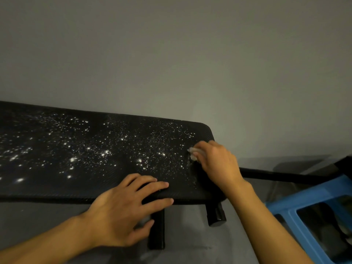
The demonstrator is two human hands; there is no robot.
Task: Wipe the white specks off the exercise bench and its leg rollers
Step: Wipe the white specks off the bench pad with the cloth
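Crumpled wipe (194, 155) under right hand (218, 164) fingers (206, 147), bench (57, 187) end.

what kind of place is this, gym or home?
Probably a home workout corner: speck-covered black padded bench against a plain grey wall, blue plastic stool beside it. Right hand grips a white wad on the bench.

A: Head view is dim. Wall (171, 44) reads flat grey, darker toward the corners.
B: White specks (102, 154) on the black bench (57, 191) bloom into soft blobs at the left and look crisper at the right end.
A: Light lands on the backs of the left hand (125, 208) and right hand (219, 162). Warm, no glare. Cloth (193, 154) under the right fingers nearly clips white.
B: Soft shadow on the wall past the bench end. Bench edge bows, wide-angle. Blue stool (285, 204) at the border is smeared.
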